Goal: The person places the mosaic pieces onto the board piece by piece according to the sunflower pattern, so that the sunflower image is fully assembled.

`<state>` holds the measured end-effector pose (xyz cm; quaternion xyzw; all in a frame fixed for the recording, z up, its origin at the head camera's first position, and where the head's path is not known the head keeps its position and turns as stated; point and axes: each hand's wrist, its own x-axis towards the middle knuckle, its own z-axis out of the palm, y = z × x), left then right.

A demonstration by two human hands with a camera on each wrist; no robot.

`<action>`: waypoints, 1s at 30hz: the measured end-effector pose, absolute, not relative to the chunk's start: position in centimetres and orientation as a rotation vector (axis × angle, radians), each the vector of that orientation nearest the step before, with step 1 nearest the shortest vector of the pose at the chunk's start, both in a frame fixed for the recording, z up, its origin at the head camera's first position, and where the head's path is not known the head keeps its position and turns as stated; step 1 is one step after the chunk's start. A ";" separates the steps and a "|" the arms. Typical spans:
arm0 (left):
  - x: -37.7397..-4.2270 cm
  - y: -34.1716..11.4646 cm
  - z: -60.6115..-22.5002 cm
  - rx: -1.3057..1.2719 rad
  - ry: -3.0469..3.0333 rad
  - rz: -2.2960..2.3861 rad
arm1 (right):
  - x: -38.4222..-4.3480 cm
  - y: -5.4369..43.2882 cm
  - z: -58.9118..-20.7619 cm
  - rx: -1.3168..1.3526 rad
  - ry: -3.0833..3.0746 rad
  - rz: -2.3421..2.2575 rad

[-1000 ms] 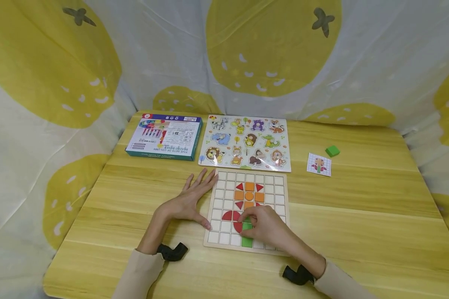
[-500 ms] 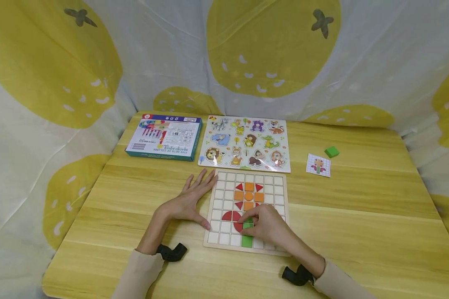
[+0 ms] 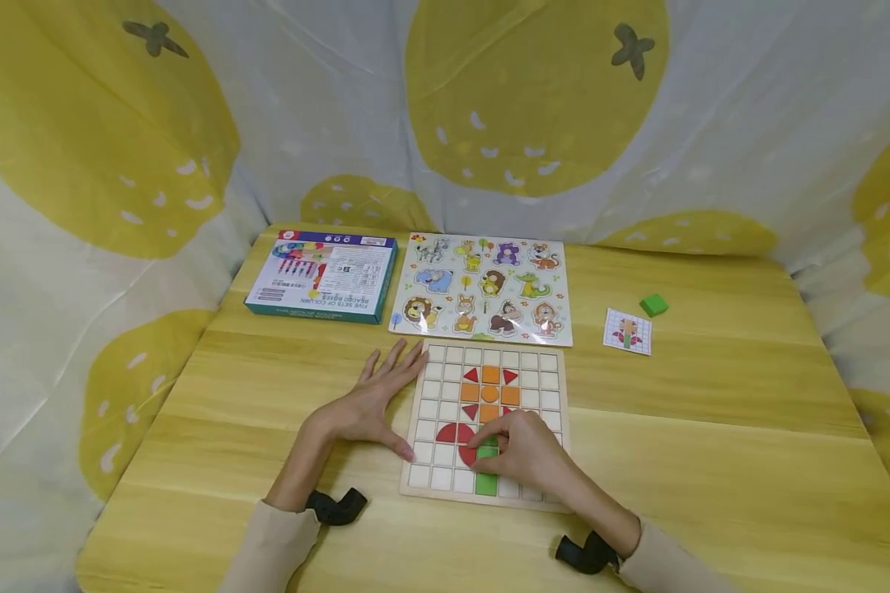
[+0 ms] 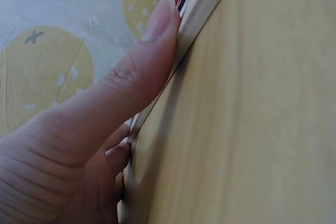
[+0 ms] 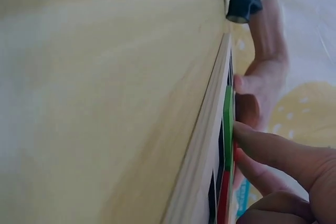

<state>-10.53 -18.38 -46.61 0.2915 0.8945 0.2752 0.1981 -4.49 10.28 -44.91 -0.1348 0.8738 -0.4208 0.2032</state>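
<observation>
A square wooden grid board (image 3: 419, 476) lies in front of me, with red, orange and green pieces set in a flower-like pattern. My left hand (image 3: 367, 405) rests along its left edge, fingers spread, thumb tip at the rim. In the left wrist view, that thumb (image 4: 126, 72) lies against the board's side. My right hand (image 3: 528, 453) reaches over the lower middle, its index finger and thumb pinching at a red quarter-circle piece (image 3: 466, 455) beside the green squares (image 3: 486, 483). The right wrist view shows the thumb right by a green square (image 5: 228, 124). The palm hides part of the board.
Behind the board lies an animal puzzle (image 3: 482, 288), with a boxed bead set (image 3: 322, 276) to its left. A small pattern card (image 3: 627, 332) and a loose green block (image 3: 654, 305) lie on the table (image 3: 712, 461) at the right. Patterned cloth (image 3: 326, 99) encloses the back and sides.
</observation>
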 end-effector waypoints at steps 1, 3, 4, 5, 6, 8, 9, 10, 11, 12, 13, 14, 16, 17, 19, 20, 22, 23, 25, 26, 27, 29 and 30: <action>-10.5 -18.4 -46.6 0.815 2.502 0.765 | -4.4 10.2 -45.0 -0.370 2.433 -1.175; -10.4 -18.4 -46.6 0.815 2.501 0.765 | -4.4 10.1 -45.0 -0.365 2.439 -1.168; -10.4 -18.4 -46.6 0.817 2.502 0.767 | -4.4 10.1 -45.0 -0.368 2.451 -1.163; -10.4 -18.4 -46.5 0.818 2.503 0.767 | -4.4 10.0 -45.0 -0.370 2.461 -1.160; -10.4 -18.5 -46.5 0.818 2.504 0.774 | -4.4 10.0 -45.0 -0.375 2.470 -1.156; -10.4 -18.5 -46.5 0.819 2.507 0.785 | -4.5 10.0 -44.9 -0.383 2.475 -1.154; -10.5 -18.5 -46.5 0.819 2.508 0.783 | -4.5 10.0 -44.9 -0.388 2.469 -1.158; -10.5 -18.5 -46.5 0.819 2.509 0.781 | -4.5 10.0 -44.9 -0.394 2.462 -1.161; -10.5 -18.5 -46.5 0.820 2.509 0.780 | -4.6 10.0 -44.9 -0.399 2.453 -1.167; -10.5 -18.5 -46.5 0.820 2.511 0.779 | -4.6 10.1 -44.9 -0.403 2.445 -1.174; -10.5 -18.6 -46.5 0.820 2.512 0.778 | -4.6 10.1 -44.9 -0.405 2.437 -1.181; -10.5 -18.6 -46.6 0.820 2.514 0.776 | -4.7 10.1 -44.9 -0.410 2.435 -1.183; -10.5 -18.6 -46.6 0.818 2.516 0.773 | -4.7 10.1 -44.9 -0.415 2.438 -1.185; -10.5 -18.6 -46.6 0.817 2.515 0.772 | -4.7 10.1 -45.0 -0.413 2.442 -1.182; -10.5 -18.6 -46.6 0.811 2.510 0.768 | -4.7 10.1 -45.1 -0.405 2.451 -1.168; -10.5 -18.5 -46.6 0.808 2.507 0.765 | -4.6 10.0 -45.1 -0.402 2.456 -1.159; -10.4 -18.5 -46.5 0.802 2.502 0.762 | -4.6 10.0 -45.2 -0.399 2.460 -1.151; -10.4 -18.5 -46.5 0.797 2.498 0.761 | -4.6 10.0 -45.3 -0.398 2.461 -1.148; -10.4 -18.5 -46.4 0.791 2.494 0.759 | -4.6 10.0 -45.4 -0.401 2.464 -1.144; -10.4 -18.5 -46.4 0.789 2.494 0.757 | -4.5 10.0 -45.4 -0.402 2.465 -1.145; -10.4 -18.5 -46.4 0.786 2.493 0.757 | -4.5 10.0 -45.4 -0.402 2.465 -1.148; -10.4 -18.5 -46.4 0.782 2.492 0.754 | -4.5 10.0 -45.4 -0.404 2.464 -1.152; -10.4 -18.5 -46.4 0.781 2.491 0.756 | -4.5 10.0 -45.4 -0.402 2.464 -1.153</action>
